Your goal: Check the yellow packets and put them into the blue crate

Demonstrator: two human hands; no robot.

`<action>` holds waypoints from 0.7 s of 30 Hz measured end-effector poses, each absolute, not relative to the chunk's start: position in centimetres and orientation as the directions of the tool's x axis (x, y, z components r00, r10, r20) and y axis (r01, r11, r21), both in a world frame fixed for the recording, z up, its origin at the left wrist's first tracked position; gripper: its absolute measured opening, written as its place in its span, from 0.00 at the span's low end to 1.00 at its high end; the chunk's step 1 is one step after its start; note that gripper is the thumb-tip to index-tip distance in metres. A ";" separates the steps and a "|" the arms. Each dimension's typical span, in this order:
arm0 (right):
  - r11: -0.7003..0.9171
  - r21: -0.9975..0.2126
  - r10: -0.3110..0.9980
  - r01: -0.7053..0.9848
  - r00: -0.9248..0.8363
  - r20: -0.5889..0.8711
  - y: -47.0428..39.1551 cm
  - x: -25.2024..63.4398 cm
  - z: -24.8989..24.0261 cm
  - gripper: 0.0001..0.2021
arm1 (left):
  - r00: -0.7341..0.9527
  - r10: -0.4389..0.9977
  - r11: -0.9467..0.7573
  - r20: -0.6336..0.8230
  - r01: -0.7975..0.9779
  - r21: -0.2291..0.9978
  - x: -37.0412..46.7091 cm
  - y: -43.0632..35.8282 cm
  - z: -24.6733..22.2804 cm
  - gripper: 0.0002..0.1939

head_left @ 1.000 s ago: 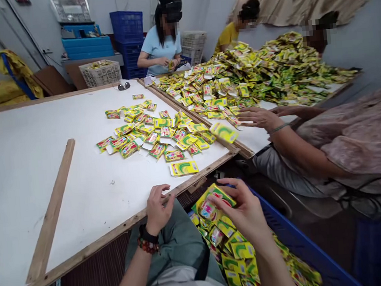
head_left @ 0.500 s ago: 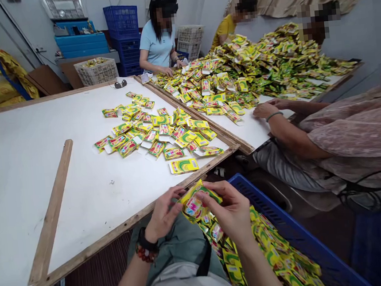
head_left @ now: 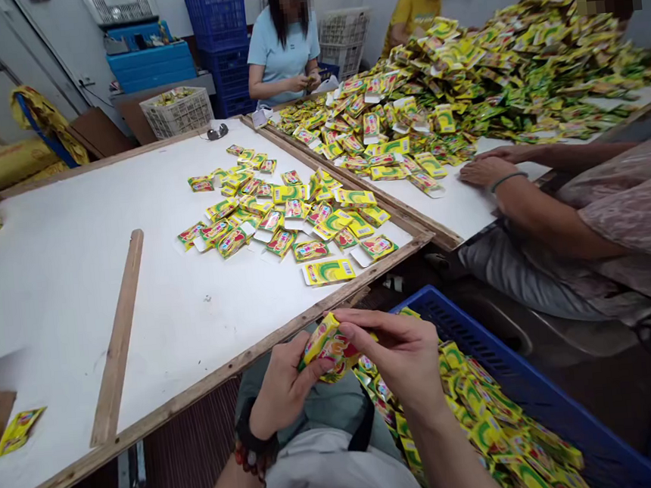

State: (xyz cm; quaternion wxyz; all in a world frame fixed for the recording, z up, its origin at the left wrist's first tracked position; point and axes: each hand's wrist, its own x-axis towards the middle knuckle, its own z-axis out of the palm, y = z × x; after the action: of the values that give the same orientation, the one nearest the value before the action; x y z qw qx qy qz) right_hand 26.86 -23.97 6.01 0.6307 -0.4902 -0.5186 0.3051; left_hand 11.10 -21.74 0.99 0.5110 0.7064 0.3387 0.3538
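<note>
Between my two hands, over my lap, is a small yellow-and-green printed carton (head_left: 334, 346), tilted with one end up. My left hand (head_left: 283, 380) wraps its left side, thumb across the front. The fingertips of my right hand (head_left: 400, 351) pinch its upper right part. Beyond the table's front edge, several similar small cartons (head_left: 278, 218) lie in a loose pile, many with white end flaps open. To the right of my lap a blue plastic crate (head_left: 503, 388) is full of similar yellow-green packs.
A raised wooden strip (head_left: 118, 338) crosses the white table (head_left: 195, 316). Another person's hands (head_left: 487, 169) rest on the adjoining table beside a big heap of packs (head_left: 487, 70). A person in light blue (head_left: 284, 46) works behind. Sunglasses (head_left: 217, 132) lie at the far edge.
My left hand has closed round the carton's left side, and the carton has turned more on edge. The view has shifted left. The person in light blue has brought both hands together.
</note>
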 end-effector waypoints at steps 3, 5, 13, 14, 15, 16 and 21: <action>0.363 -0.916 0.851 0.171 0.339 0.400 -24.2 26.2 6.2 0.05 | 0.511 0.843 -0.286 0.165 0.168 0.943 11.1 -22.3 1.6 0.21; 0.357 -0.912 0.841 0.204 0.355 0.408 -24.3 25.9 6.3 0.03 | 0.504 0.849 -0.283 0.159 0.179 0.942 11.1 -22.6 1.6 0.20; 0.447 -0.829 0.862 0.335 0.087 0.500 -25.2 26.0 6.4 0.05 | 0.480 0.865 -0.216 0.144 0.098 0.971 10.6 -23.7 0.8 0.25; 0.453 -0.817 0.861 0.356 0.061 0.504 -25.4 26.0 6.3 0.05 | 0.475 0.869 -0.216 0.139 0.112 0.970 10.6 -23.9 0.7 0.25; 0.460 -0.808 0.861 0.369 0.037 0.507 -25.6 25.9 6.1 0.06 | 0.468 0.873 -0.219 0.137 0.126 0.968 10.5 -24.1 0.6 0.25; 0.469 -0.802 0.859 0.369 0.018 0.511 -25.8 25.7 5.8 0.06 | 0.460 0.877 -0.224 0.137 0.139 0.965 10.5 -24.3 0.5 0.25; 0.396 -0.880 0.893 0.263 0.111 0.435 -26.3 24.6 4.5 0.08 | 0.466 0.875 -0.221 0.129 0.149 0.964 10.6 -24.4 -0.1 0.24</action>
State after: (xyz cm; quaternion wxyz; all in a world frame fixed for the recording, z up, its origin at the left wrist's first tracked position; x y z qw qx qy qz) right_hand 24.63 -26.32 4.51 0.5735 -0.4759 -0.6076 0.2748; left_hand 10.61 -24.39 -0.15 0.5030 0.6927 0.3696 0.3612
